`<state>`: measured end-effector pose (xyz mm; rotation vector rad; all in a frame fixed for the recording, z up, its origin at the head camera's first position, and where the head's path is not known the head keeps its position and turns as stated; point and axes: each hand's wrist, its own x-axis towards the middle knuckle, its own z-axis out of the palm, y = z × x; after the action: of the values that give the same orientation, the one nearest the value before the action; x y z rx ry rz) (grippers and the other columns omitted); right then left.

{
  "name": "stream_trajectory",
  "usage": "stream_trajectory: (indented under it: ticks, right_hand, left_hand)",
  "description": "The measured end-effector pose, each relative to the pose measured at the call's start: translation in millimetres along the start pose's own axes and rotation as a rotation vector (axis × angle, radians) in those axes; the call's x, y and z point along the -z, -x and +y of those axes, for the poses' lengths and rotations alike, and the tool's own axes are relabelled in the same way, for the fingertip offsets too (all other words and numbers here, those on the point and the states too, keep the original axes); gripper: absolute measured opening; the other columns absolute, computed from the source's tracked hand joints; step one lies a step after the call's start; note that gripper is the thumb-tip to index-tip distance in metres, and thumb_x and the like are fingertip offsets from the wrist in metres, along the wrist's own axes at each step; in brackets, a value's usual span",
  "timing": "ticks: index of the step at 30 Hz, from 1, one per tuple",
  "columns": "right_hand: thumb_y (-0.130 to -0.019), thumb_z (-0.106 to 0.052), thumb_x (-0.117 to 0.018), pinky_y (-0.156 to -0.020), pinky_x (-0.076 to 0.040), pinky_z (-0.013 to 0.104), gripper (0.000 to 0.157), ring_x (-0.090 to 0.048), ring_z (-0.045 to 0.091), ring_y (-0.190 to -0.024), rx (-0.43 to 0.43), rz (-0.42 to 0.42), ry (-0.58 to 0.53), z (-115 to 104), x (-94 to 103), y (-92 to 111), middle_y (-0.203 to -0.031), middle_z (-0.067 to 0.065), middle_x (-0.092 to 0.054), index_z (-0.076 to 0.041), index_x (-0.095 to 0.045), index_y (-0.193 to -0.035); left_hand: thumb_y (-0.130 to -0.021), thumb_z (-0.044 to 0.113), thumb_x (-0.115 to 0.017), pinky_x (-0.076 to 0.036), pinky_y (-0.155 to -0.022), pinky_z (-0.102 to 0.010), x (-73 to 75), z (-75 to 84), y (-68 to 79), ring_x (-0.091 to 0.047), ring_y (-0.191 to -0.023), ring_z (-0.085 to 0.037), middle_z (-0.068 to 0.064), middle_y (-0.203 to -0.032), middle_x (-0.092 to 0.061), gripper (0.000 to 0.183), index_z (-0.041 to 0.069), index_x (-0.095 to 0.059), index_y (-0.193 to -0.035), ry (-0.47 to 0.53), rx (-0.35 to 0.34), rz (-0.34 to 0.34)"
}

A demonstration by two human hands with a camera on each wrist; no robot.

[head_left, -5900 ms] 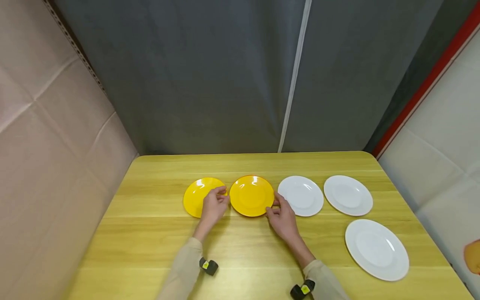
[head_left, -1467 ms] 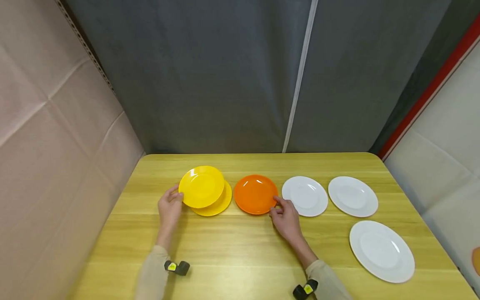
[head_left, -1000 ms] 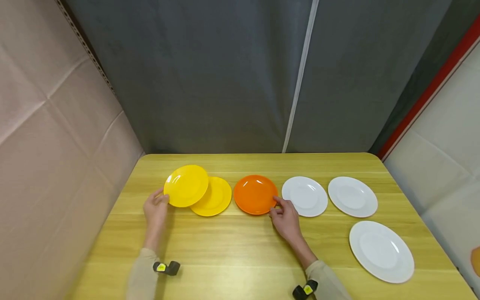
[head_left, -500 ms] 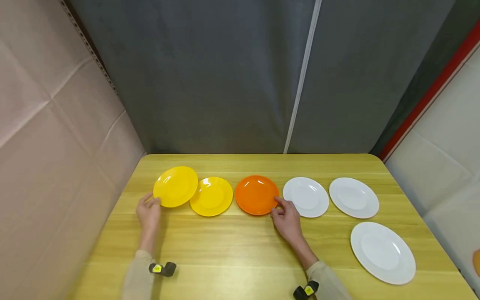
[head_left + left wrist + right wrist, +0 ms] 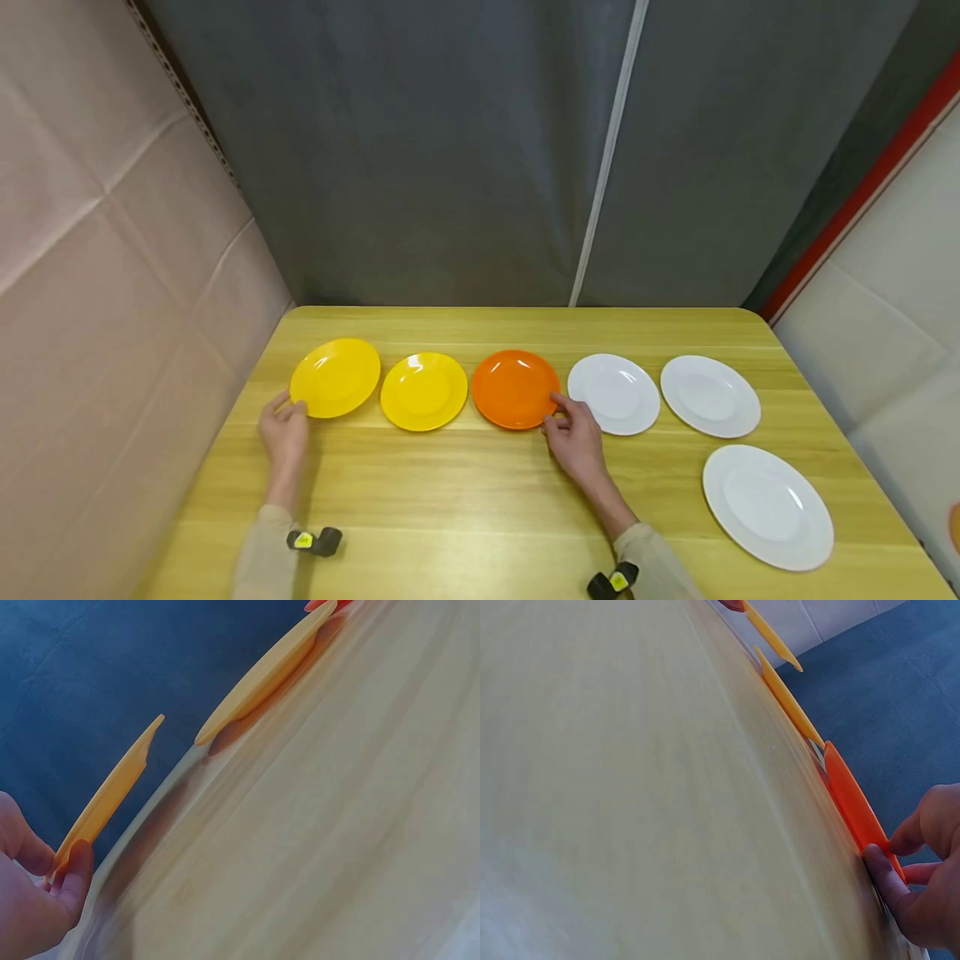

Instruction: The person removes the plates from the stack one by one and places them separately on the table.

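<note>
At the far left, my left hand (image 5: 285,432) pinches the near-left rim of a yellow plate (image 5: 335,377). In the left wrist view that plate (image 5: 112,791) is tilted, with a gap between it and the tabletop. A second yellow plate (image 5: 423,392) lies on the table just right of it. Further right sits an orange plate (image 5: 515,390), its right rim between the thumb and fingers of my right hand (image 5: 576,437). The right wrist view shows this orange plate (image 5: 853,799) low on the wood, with the thumb on its near side.
Two white plates (image 5: 613,394) continue the row to the right of the orange one. A larger white plate (image 5: 767,508) lies nearer at the right. Behind the wooden table (image 5: 465,517) hangs a dark grey curtain (image 5: 420,167); pale walls flank both sides.
The yellow plate that covered the orange one has been lifted off by my left hand and carried left past the other yellow plate. My right hand has stayed at the orange plate's rim.
</note>
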<state>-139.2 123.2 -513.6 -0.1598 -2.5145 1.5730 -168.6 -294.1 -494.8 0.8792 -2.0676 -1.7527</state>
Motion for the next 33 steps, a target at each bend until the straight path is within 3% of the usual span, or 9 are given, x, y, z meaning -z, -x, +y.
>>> stream_trajectory:
  ticks: [17, 25, 28, 33]
  right_hand:
    - [-0.091, 0.001, -0.065, -0.069, -0.059, 0.015, 0.043, -0.075, 0.026, -0.086, 0.004, 0.006, -0.02, 2.1, -0.4, -0.6, -0.114, 0.02, -0.059, 0.004, -0.062, -0.134]
    - [-0.089, 0.003, -0.066, -0.068, -0.06, 0.019, 0.041, -0.075, 0.025, -0.082, 0.026, 0.02, -0.027, 1.7, -1.3, -0.1, -0.111, 0.021, -0.06, 0.006, -0.063, -0.13]
    - [-0.09, 0.003, -0.066, -0.068, -0.061, 0.02, 0.041, -0.075, 0.024, -0.082, 0.026, 0.015, -0.03, 1.4, -1.5, -0.3, -0.111, 0.021, -0.06, 0.006, -0.063, -0.13]
    - [-0.09, 0.004, -0.066, -0.068, -0.061, 0.02, 0.041, -0.075, 0.025, -0.082, 0.022, 0.007, -0.02, 0.7, 0.0, 0.0, -0.112, 0.022, -0.06, 0.005, -0.062, -0.13]
  left_hand:
    - [-0.103, 0.012, -0.051, -0.045, -0.066, -0.01, -4.9, -11.2, -7.8, -0.052, -0.083, -0.006, -0.009, -0.118, -0.056, 0.055, 0.006, -0.035, -0.155, 0.002, 0.069, 0.02]
    - [-0.103, 0.013, -0.05, -0.045, -0.072, -0.009, -6.1, -9.5, -5.9, -0.053, -0.096, -0.012, -0.023, -0.141, -0.048, 0.058, 0.004, -0.029, -0.157, -0.016, 0.065, -0.004]
    - [-0.102, 0.011, -0.05, -0.046, -0.084, -0.017, -6.6, -8.5, -3.9, -0.052, -0.11, -0.02, -0.026, -0.148, -0.043, 0.061, 0.003, -0.026, -0.157, -0.03, 0.059, -0.012]
    - [-0.101, 0.012, -0.051, -0.043, -0.11, -0.044, -7.5, -5.5, 0.2, -0.043, -0.136, -0.04, -0.033, -0.153, -0.037, 0.066, 0.0, -0.021, -0.158, -0.068, 0.013, -0.046]
